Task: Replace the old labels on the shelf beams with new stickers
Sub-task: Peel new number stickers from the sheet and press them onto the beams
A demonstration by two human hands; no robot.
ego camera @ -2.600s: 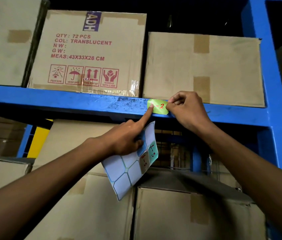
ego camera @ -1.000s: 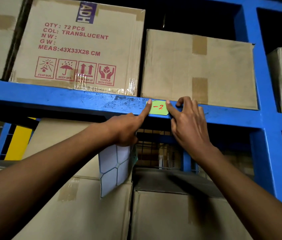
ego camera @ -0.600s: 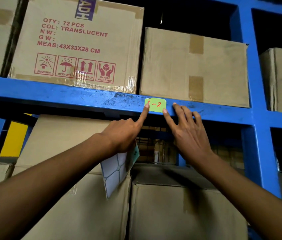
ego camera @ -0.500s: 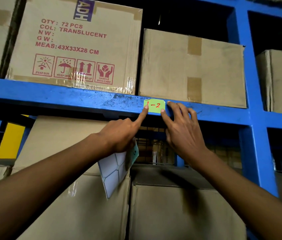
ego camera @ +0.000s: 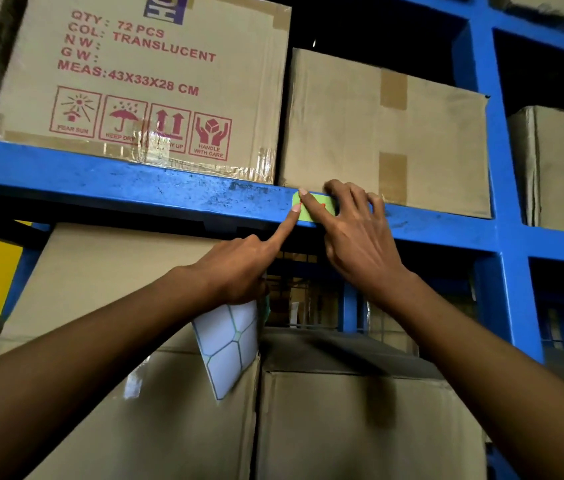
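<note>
The right hand (ego camera: 353,237) has slid leftward across the green sticker (ego camera: 322,209) since half a second ago, its thumb now lying over the red writing that showed plainly then, while the left forefinger has stayed at the sticker's nine o'clock edge.

Nearest the camera, two bare forearms reach up from five and seven o'clock. The left hand (ego camera: 239,271) curls three fingers around a glossy white backing sheet (ego camera: 228,344), die-cut into rounded panels and mostly peeled, and points its forefinger onto the sticker. The right hand is spread flat, fingers fanned wide, holding nothing, pressing the label down. Beyond them the sticker sits at the frame's centre on the face of the blue steel shelf beam (ego camera: 135,181), whose paint is scuffed and speckled black. Above, at eleven o'clock, a printed carton (ego camera: 142,81) with taped seams rests on the beam; a plain carton (ego camera: 384,133) stands beside it at one o'clock.

The step in hand appears to be smoothing the new label flat. The next move likely calls for a firm rub toward the edges, then lifting another sticker from the sheet.
</note>
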